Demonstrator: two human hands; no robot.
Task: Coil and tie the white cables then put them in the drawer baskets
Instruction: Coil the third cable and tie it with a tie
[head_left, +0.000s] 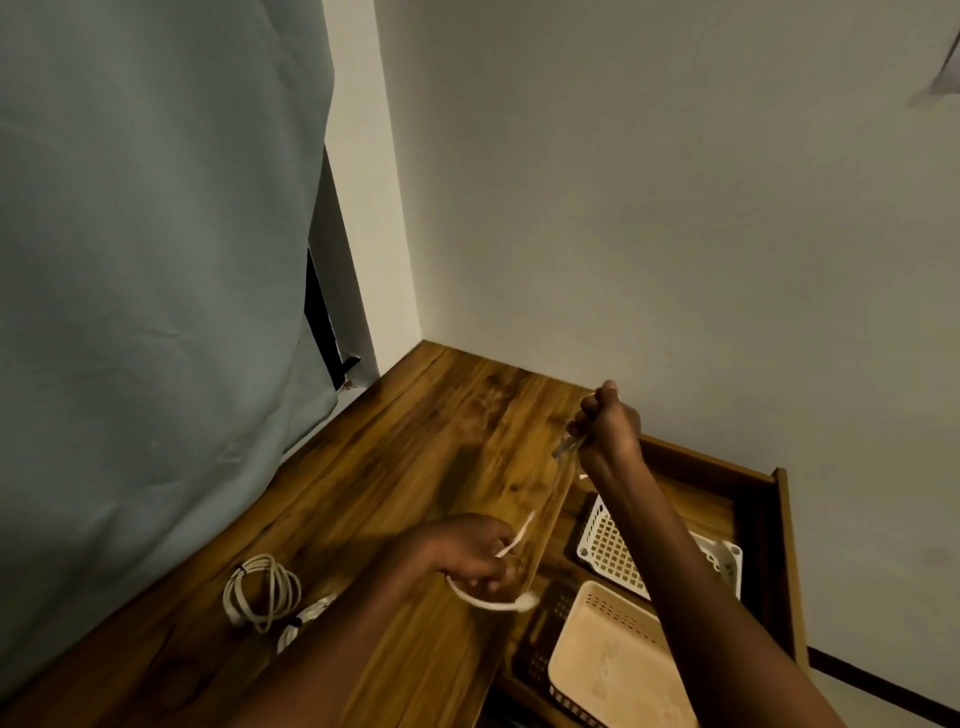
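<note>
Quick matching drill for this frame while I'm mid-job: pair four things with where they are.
Things:
1. coiled white cable
2. white basket
3. peach basket
4. loose white cable

Places:
A. in the open drawer, nearer the wall
B. gripped by the left hand
C. lying on the wooden tabletop, near the curtain
D. in the drawer, nearer the camera

Pairs: 1-C, 2-A, 3-D, 4-B
</note>
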